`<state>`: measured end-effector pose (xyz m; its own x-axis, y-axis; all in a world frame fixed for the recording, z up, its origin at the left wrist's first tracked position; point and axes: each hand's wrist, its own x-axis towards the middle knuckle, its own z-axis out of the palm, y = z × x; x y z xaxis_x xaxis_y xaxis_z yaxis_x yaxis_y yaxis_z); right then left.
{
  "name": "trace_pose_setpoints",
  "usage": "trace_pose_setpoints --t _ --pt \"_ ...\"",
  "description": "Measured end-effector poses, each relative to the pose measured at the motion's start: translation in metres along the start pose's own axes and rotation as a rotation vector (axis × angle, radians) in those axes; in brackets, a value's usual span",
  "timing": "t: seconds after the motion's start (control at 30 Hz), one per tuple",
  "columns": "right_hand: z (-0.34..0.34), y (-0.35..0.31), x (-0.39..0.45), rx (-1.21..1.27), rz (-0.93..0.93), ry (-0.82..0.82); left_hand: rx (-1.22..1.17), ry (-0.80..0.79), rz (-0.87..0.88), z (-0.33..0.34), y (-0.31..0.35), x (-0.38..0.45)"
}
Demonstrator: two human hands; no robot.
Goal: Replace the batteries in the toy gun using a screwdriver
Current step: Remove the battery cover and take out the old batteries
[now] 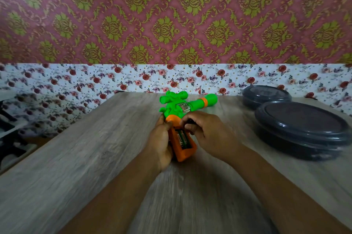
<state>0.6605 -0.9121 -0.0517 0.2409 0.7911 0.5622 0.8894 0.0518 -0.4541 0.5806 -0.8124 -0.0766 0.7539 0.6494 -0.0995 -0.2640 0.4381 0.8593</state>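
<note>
centrally, toy gun (181, 119) between hands, left hand (161, 142) gripping handle, right hand (207, 132) fingers curled at open battery bay

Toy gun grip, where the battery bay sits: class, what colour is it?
Orange, unlike the green body; the toy gun grip shows best in the head view.

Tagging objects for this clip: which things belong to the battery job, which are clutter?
Job: toy gun; batteries in its open orange grip; left hand holding the grip; right hand gripping a dark object.
Clutter: two dark lidded containers; table.
</note>
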Motion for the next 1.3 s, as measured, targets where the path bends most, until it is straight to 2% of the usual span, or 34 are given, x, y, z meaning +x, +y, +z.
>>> trace_pose_setpoints --t 0.1,0.37,0.63,0.9,1.1,1.3 --pt "0.002 -0.001 0.000 -0.033 -0.001 -0.018 -0.027 -0.008 0.005 0.001 0.000 -0.001" --pt "0.011 -0.004 0.000 -0.088 0.083 0.062 0.031 -0.017 0.002 0.000 -0.001 -0.001" --pt "0.009 -0.006 -0.001 -0.024 0.130 0.170 0.199 0.003 0.180 0.005 -0.007 -0.004" --pt "0.009 0.003 0.001 0.133 0.297 0.401 0.429 -0.009 0.249 0.005 -0.010 -0.006" --pt "0.009 0.012 0.005 0.204 0.404 0.372 0.474 -0.017 0.240 0.005 -0.010 -0.007" --pt "0.009 0.009 0.004 0.149 0.354 0.394 0.512 -0.023 0.249 0.006 -0.010 -0.007"
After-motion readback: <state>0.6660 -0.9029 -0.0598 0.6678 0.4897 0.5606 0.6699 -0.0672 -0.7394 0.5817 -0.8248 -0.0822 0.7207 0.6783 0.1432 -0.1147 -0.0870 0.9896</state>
